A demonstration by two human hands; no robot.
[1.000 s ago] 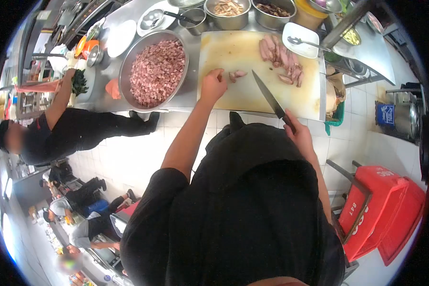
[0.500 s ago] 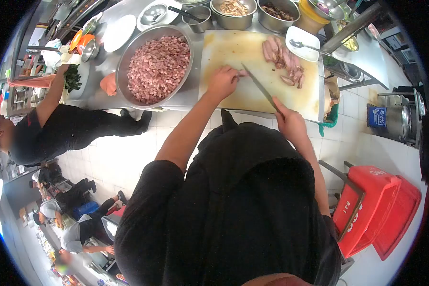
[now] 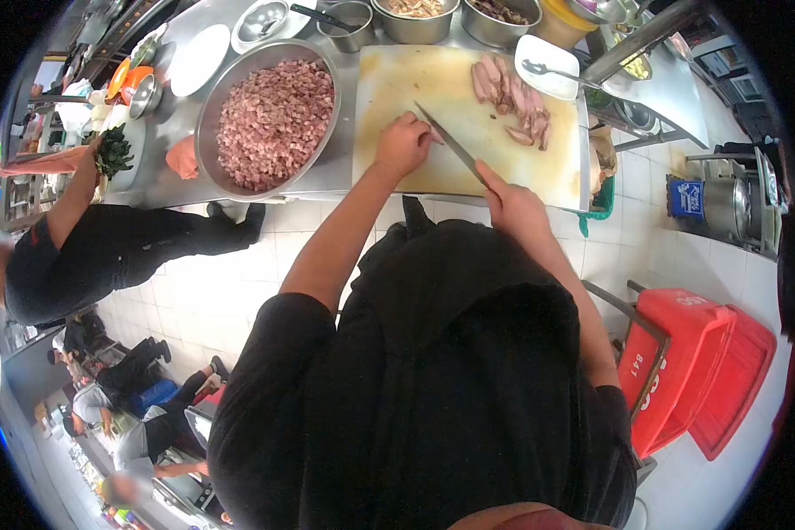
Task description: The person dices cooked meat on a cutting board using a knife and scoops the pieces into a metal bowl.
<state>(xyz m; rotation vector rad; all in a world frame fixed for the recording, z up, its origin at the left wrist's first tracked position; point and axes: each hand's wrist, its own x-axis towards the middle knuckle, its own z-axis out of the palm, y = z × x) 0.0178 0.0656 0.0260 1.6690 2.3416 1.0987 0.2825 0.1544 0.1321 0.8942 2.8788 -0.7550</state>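
My right hand (image 3: 510, 201) is wrapped round the handle of a long knife (image 3: 450, 143), its blade slanting up and left over the cutting board (image 3: 389, 79). At the blade's left side my left hand (image 3: 405, 144) has its fingers curled down on a small piece of meat, mostly hidden under them. Cooked meat strips (image 3: 514, 102) lie in a pile on the board's upper right. Left of the board is a large steel bowl (image 3: 205, 132) filled with diced pink meat (image 3: 276, 124).
A white dish (image 3: 548, 55) with a spoon stands by the board's upper right corner. Steel pots (image 3: 420, 28) line the back. Another person (image 3: 88, 243) stands at the left, holding dark leafy greens (image 3: 113, 152). A red bin (image 3: 676, 353) stands on the floor at right.
My left hand has closed down over the small meat piece. The knife has moved left, up against my left fingers. The whole view has shifted slightly.
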